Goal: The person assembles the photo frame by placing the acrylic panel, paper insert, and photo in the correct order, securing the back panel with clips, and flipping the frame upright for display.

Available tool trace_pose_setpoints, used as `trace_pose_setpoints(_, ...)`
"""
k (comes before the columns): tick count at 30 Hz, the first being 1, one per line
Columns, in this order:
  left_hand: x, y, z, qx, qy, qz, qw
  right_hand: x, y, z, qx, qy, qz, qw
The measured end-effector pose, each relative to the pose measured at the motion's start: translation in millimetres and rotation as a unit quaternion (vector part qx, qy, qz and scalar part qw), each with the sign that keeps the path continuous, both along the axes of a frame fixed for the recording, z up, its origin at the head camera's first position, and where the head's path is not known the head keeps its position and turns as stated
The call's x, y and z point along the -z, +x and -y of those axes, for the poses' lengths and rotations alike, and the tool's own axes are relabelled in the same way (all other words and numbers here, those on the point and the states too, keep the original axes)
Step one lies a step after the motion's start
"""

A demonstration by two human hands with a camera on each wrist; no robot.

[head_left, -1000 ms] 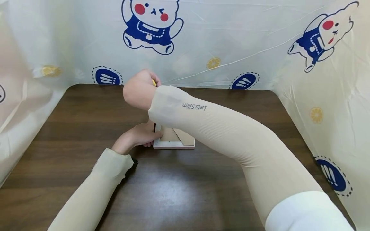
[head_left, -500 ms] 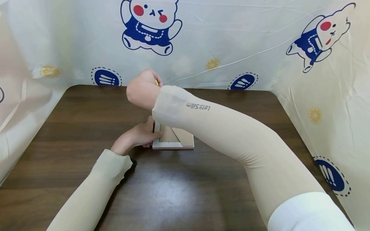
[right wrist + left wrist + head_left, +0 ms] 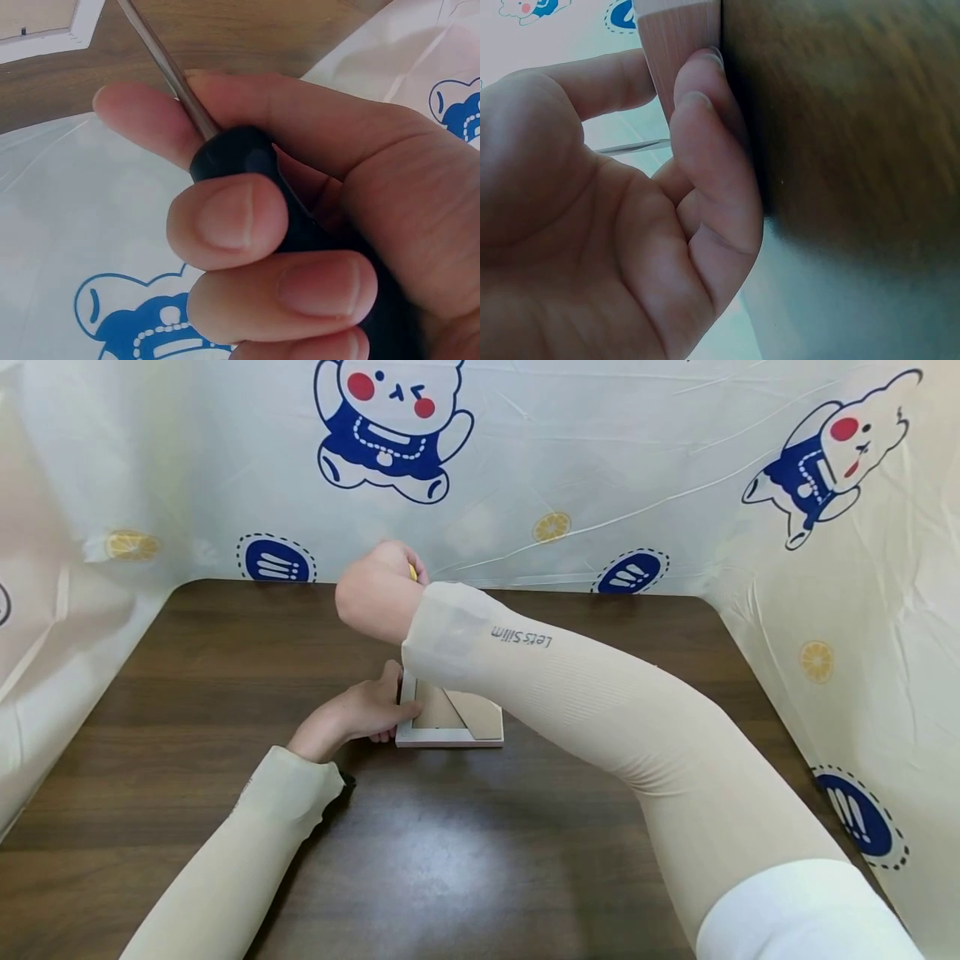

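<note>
A picture frame with a white border and a brown backing board lies back side up on the table, partly hidden by my right forearm. My left hand holds its left side, thumb over the border. In the left wrist view, curled fingers press against the frame's pinkish side edge. My right hand, raised beyond the frame, grips a screwdriver by its black handle. The metal shaft slants toward the frame; its tip is out of view. In the head view, a yellow bit of the handle shows between the fingers.
The brown wooden table extends on all sides of the frame. Behind it and at both sides hangs a pale printed sheet with cartoon figures. A small dark metal tab sits at the backing's edge.
My right hand has shifted slightly to the right with the screwdriver still in its grip. The left hand and the picture frame have stayed practically in place.
</note>
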State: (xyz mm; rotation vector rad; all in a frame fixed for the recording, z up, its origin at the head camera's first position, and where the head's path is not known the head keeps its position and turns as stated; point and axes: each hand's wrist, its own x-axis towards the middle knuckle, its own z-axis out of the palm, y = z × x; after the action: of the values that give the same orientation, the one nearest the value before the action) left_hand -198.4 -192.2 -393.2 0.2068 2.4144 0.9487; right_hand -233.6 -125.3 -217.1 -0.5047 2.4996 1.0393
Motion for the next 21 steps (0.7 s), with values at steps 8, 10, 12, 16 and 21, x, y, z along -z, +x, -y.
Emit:
trace_pose_setpoints(8,2.1,1.1,0.5,-0.004,0.008,-0.019,0.9998,2.0,-4.6,-29.4,-0.057,-0.029,0.006,0.998)
trace_pose_setpoints(10,2.8,1.3,0.8,-0.004,0.012,-0.023,0.9997,3.0,-6.7,-37.5,-0.065,-0.047,0.003,0.997)
trace_pose_setpoints(12,3.0,1.5,0.9,-0.002,0.013,-0.026,0.9996,3.5,-8.4,-43.5,-0.065,-0.066,0.001,0.996)
trace_pose_setpoints(16,3.0,1.8,0.9,-0.001,0.011,-0.026,0.9996,3.8,-11.1,-49.5,-0.054,-0.083,0.009,0.995)
trace_pose_setpoints(21,3.1,1.8,0.9,0.000,0.016,-0.027,0.9995,5.1,-12.9,-54.5,-0.042,-0.091,0.018,0.995)
